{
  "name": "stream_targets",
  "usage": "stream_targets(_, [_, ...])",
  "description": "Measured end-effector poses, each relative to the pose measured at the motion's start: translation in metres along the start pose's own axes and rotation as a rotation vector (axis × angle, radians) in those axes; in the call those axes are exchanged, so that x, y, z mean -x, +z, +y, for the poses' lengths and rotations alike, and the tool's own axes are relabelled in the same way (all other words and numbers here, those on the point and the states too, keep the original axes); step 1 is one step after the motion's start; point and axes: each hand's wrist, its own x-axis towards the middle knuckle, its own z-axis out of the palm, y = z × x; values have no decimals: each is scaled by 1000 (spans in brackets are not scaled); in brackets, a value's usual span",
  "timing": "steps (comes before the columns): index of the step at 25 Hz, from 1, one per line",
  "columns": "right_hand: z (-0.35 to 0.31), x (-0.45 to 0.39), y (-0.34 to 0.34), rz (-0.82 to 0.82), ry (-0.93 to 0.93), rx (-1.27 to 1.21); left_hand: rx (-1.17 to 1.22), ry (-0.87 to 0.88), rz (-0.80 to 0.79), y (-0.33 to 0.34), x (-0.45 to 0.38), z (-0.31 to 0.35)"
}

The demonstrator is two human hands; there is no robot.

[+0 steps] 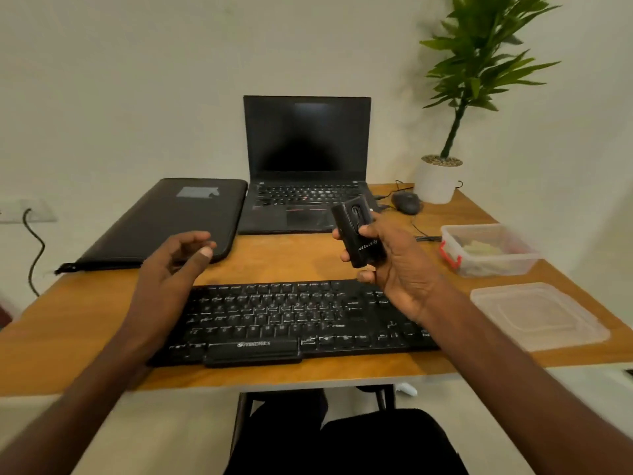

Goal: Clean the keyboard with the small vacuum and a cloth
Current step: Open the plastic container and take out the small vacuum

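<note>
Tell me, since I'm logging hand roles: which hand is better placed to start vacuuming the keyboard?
The right hand, most likely: it already grips the small vacuum above the right end of the keyboard. The left hand hovers open and holds nothing, so it would first need to take the tool.

Keyboard lay at table's front edge, laptop behind it, sleeve case to laptop's left. Mouse & potted plant sat back right; container behind its lid, right side.

Both forearms are bare, sleeveless; dark trousers cover the lap.
</note>
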Motion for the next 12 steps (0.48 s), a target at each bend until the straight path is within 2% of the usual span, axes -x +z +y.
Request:
stream_targets(3, [10, -2, 17, -5, -4, 57, 180, -163, 3, -7, -6, -15])
stream_targets(8, [23, -9, 36, -21, 5, 98, 703, -367, 70, -36, -5, -32])
stream_targets(10, [26, -11, 43, 2, 11, 89, 652, -355, 42, -34, -4, -33])
stream_targets(12, [26, -14, 52, 43, 21, 73, 486, -310, 15, -27, -2, -31])
